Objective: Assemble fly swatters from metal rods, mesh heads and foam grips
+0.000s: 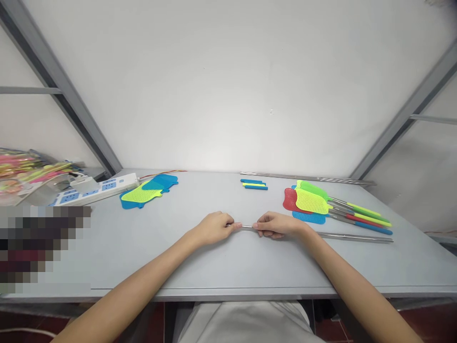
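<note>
Between my two hands runs a thin metal rod, level and just above the grey table. My left hand pinches it at the left, its end hidden by the fingers. My right hand grips it with thumb and fingers a short way to the right. Beyond my right wrist lies a length of metal tubing; whether it joins the held rod is hidden by the hand and forearm. Farther back sit short blue and yellow handle sleeves. On the right, fly swatters with metal shafts and coloured handles lie in a pile.
Blue and yellow swatter heads overlap at the left, near a white power strip with a plug in it. Long metal tubes lie along the back wall. Bagged colourful items stand at the far left. Metal frame posts flank the table.
</note>
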`<state>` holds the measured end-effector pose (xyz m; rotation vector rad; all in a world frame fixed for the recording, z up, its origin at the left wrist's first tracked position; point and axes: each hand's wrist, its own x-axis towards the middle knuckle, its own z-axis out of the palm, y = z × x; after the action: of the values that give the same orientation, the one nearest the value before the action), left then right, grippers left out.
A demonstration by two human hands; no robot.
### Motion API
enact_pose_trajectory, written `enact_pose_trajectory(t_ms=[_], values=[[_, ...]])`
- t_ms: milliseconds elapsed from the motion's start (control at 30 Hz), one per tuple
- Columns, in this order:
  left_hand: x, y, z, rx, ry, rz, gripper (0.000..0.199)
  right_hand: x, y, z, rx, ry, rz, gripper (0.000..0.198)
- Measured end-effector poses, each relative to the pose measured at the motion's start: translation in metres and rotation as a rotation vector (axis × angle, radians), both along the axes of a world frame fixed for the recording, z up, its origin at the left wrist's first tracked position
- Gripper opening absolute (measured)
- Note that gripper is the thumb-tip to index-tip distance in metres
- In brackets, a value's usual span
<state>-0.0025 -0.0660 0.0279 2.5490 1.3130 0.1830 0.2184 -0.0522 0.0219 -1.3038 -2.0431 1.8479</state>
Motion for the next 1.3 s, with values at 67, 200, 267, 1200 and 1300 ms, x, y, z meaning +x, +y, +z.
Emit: enact_pose_trajectory(t_ms=[67, 200, 267, 1200, 1300], values=[[0.001, -0.001, -0.001, -0.003, 0.001, -0.003, 0.05, 0.0, -0.002, -0.001, -0.015, 0.004, -0.002, 0.043], [0.003, -0.005, -0.005, 0.003, 0.005, -0.016, 0.048, 0.001, -0.005, -0.002, -0.029, -0.007, 0.009, 0.045], [0.005, -0.007, -0.008, 0.011, 0.008, -0.025, 0.046, 0.002, -0.006, -0.002, -0.007, -0.017, 0.016, 0.044], [0.018, -0.015, -0.015, 0.146, 0.063, -0.029, 0.043, 0.0, -0.005, -0.002, -0.116, 0.066, 0.009, 0.036], [0.015, -0.01, -0.012, 0.139, 0.041, -0.059, 0.043, -0.001, -0.004, -0.003, -0.108, 0.073, -0.006, 0.038]])
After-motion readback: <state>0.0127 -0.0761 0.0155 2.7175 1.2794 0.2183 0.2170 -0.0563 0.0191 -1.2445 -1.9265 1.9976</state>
